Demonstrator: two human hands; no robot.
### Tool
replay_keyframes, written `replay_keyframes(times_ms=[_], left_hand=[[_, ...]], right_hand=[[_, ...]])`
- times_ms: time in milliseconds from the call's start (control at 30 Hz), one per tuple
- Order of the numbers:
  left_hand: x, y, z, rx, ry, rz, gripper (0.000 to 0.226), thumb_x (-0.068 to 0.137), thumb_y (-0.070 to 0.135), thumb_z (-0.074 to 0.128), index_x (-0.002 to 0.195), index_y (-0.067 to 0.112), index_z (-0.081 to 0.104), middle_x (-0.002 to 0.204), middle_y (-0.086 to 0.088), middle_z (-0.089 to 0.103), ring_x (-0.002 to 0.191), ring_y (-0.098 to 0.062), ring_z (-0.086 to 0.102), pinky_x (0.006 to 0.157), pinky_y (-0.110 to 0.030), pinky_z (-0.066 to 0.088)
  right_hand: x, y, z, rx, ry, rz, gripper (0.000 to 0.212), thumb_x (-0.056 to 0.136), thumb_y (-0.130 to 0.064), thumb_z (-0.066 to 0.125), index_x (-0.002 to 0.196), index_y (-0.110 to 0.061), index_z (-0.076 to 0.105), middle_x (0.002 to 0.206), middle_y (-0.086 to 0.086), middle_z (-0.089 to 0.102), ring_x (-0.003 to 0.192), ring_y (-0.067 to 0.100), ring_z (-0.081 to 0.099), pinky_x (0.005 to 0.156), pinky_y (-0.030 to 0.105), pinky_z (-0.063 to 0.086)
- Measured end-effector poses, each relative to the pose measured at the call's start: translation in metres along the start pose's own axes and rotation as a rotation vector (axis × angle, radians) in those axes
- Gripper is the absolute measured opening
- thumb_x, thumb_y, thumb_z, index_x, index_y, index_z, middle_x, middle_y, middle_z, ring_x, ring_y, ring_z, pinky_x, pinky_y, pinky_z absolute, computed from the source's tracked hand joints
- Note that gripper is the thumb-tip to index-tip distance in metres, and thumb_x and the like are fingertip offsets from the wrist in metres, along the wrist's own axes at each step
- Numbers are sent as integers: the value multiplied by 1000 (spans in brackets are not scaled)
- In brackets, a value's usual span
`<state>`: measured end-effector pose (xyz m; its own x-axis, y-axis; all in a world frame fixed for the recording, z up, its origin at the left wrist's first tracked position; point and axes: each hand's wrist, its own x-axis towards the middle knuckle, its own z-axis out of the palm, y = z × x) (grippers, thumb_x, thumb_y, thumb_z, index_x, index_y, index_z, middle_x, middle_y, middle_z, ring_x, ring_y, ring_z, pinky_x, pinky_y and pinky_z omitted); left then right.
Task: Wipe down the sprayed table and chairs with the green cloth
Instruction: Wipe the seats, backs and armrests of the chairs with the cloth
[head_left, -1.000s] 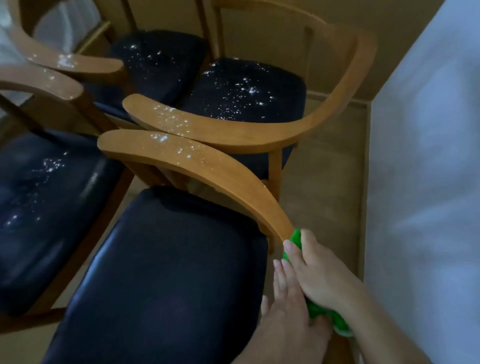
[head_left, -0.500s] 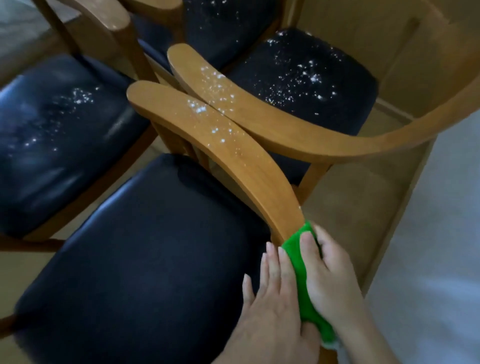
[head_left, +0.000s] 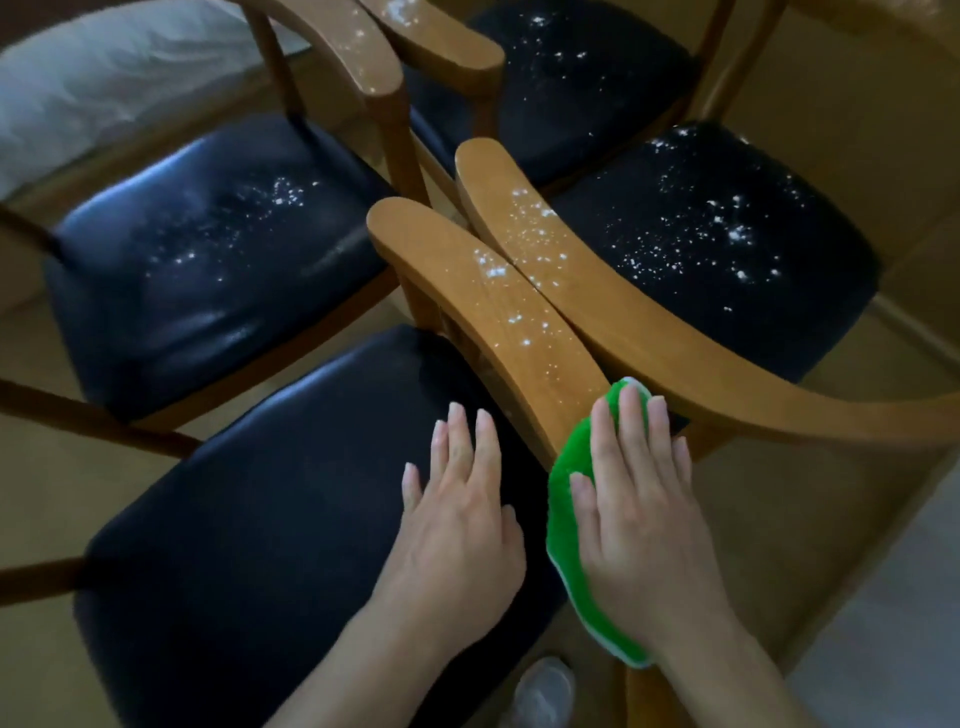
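**Wiping the chair arm – how the cloth handles**

Head cam, only view I've got. My right hand (head_left: 641, 514) is flat on the soft bright-green cloth (head_left: 569, 525), fingers spread and pressing it down rather than pinching it. The cloth sits on the near end of the curved honey-coloured wooden armrest (head_left: 488, 312), draped over its edge toward me. My left hand (head_left: 457, 525) is open and empty, fingers loose, over the near dark padded seat (head_left: 270, 519) just left of that armrest.

The cloth looks light and floppy, so my guess is it'll bunch up if I only push with fingertips; a flat palm with the fingers wrapping it around the rail should work better. The wood looks varnished and slick, with white spray droplets (head_left: 498, 270) further up the armrest from the cloth, so it ought to glide easily.

Beyond the armrest, a second wooden arm (head_left: 597, 301) runs right alongside it, touching or nearly. The dark seat past that arm (head_left: 727, 249) is speckled too, so plenty left to wipe.
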<state>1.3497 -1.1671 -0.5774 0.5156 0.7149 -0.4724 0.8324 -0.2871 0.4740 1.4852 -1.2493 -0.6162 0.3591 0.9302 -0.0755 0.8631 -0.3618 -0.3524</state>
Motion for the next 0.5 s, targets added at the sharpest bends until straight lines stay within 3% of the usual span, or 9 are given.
replay_keyframes(times_ms=[133, 333, 500], left_hand=[[5, -10, -4, 43, 19, 20, 71, 100, 31, 34, 151, 20, -15, 157, 2, -24, 134, -9, -32, 109, -36, -14], [-4, -2, -7, 46, -120, -88, 84, 96, 47, 40, 150, 17, -17, 159, -5, -21, 143, -23, -25, 115, -43, -9], [39, 4, -23, -66, 94, -215, 78, 97, 39, 37, 151, 14, -14, 160, -5, -16, 145, -19, -19, 116, -42, -5]], right_hand=[[34, -14, 0, -55, 24, 1, 53, 103, -35, 13, 149, -12, 3, 160, 12, 8, 148, 21, -5, 117, 39, 4], [86, -25, -10, -137, -9, -184, 57, 102, -32, 15, 152, -4, 13, 160, 16, 11, 148, 23, -3, 118, 37, 0], [137, -26, -11, -121, 62, -327, 50, 99, -15, 32, 146, 2, 31, 153, 22, 30, 146, 33, 20, 117, 48, 18]])
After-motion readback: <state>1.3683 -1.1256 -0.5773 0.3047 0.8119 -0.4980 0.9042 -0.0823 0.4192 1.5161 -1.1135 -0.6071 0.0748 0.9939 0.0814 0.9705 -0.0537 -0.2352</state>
